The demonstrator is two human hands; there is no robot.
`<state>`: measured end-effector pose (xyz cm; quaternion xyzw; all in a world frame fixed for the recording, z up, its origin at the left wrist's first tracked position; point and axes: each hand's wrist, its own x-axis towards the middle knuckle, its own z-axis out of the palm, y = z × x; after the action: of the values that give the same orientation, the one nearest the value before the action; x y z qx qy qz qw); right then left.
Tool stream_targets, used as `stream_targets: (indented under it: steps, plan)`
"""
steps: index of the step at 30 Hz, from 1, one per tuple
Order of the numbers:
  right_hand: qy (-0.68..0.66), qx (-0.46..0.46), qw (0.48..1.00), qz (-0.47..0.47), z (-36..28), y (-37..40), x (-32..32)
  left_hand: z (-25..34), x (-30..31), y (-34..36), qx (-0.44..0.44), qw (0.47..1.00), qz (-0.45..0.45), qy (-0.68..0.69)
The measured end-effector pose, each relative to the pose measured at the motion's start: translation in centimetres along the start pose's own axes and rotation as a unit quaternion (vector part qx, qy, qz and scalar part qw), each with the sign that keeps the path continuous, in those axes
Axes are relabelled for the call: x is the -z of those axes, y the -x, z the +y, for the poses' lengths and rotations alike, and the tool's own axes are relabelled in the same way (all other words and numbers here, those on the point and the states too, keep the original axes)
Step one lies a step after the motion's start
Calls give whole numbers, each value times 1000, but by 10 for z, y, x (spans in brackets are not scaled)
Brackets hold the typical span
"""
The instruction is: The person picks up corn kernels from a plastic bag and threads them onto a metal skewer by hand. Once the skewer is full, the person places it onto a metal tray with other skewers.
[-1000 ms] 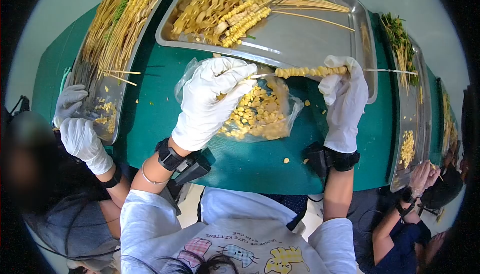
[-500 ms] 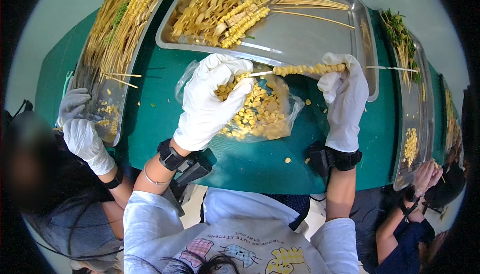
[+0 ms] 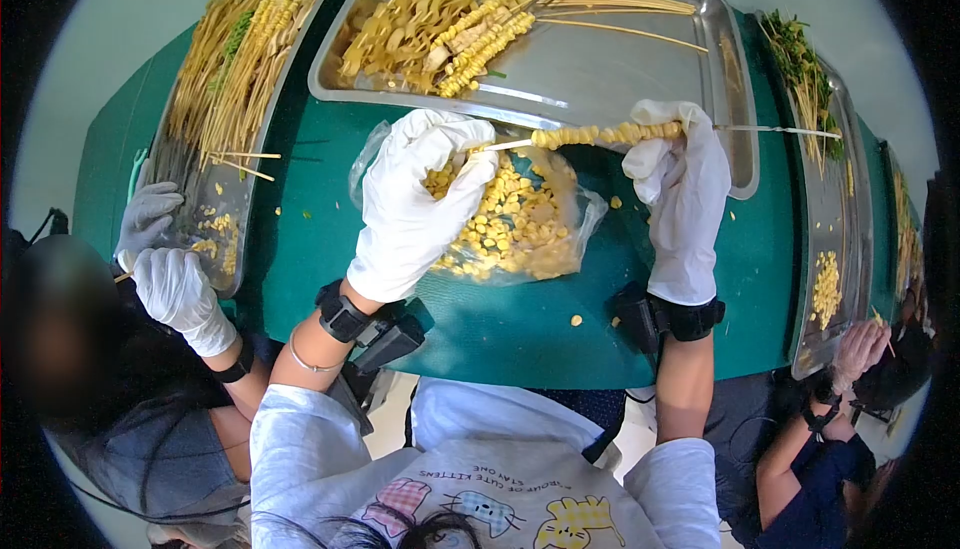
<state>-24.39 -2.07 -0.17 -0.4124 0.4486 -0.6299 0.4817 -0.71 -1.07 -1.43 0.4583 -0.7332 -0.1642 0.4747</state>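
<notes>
A skewer point(image 3: 605, 135) threaded with a row of small yellow pieces runs nearly level between my gloved hands. My right hand point(image 3: 682, 171) is closed around its loaded right part, and the bare stick sticks out beyond it to the right. My left hand point(image 3: 425, 194), fingers pinched together, meets the pale left end of the skewer; whether a loose piece is in the fingertips is hidden. Under the hands lies a clear plastic bag point(image 3: 592, 217) holding many loose yellow pieces point(image 3: 510, 229), partly covered by my left hand.
Ahead stands a metal tray point(image 3: 600, 69) with finished skewers and bare sticks. Other trays point(image 3: 225, 179) point(image 3: 838, 219) flank the green table point(image 3: 480, 334). Co-workers' gloved hands point(image 3: 180, 289) point(image 3: 860, 351) are at left and right. A few pieces lie scattered.
The threaded row has shifted slightly left, toward my left hand. My right hand has tilted a little and its fingers have moved left. My left hand has moved slightly left.
</notes>
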Motion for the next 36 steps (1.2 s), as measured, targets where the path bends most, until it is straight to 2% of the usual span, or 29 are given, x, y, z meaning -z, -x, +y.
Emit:
stream_targets:
  steps: [5, 8, 24, 36]
  plan:
    - [1, -4, 1000, -14, -2, 0, -1, 3, 1, -1, 12, 1000, 4, -1]
    - [-16, -22, 1000, -8, -3, 0, 0, -2, -2, 1, -30, 999, 26, 6]
    - [-45, -16, 998, -39, -1, 2, 0, -1, -1, -2, -7, 999, 45, -1]
    - [-38, -17, 999, -19, 1, 0, 2, -1, -2, -3, -9, 999, 39, -4]
